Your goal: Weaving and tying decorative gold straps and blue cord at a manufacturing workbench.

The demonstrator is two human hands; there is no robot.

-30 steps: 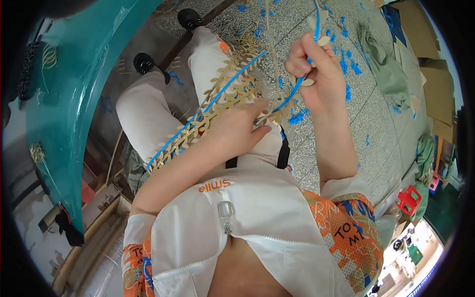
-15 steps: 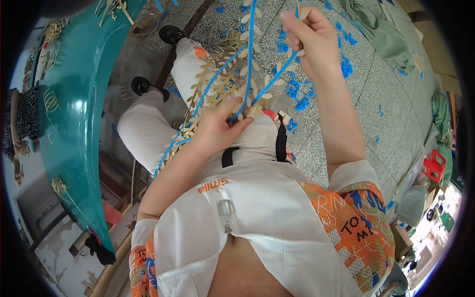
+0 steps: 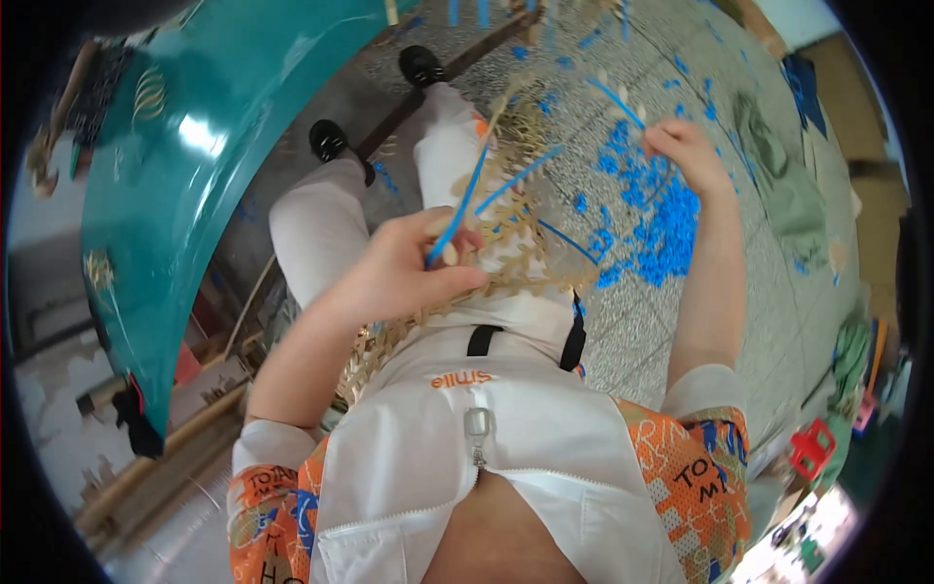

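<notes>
My left hand is closed around a narrow blue strip with pale leaves along it, above my lap. Gold leaf garland hangs and lies over my right thigh, just past those fingers. Farther right and higher, my right hand pinches another blue strip, which slants up and to the left with a few leaves near it. Motion smears this strip, and its far end is hard to make out. More gold leaf strands rest beside my left forearm.
Blue scraps cover the speckled floor below my right hand. A teal sheet-covered surface curves along the left. A dark bar runs near my shoes. Green cloth and a red plastic object are at the right.
The view has shifted, and more blue scraps show. My hands are farther apart. The blue strip that stretched between them no longer visibly joins them; the right hand holds a separate-looking length.
</notes>
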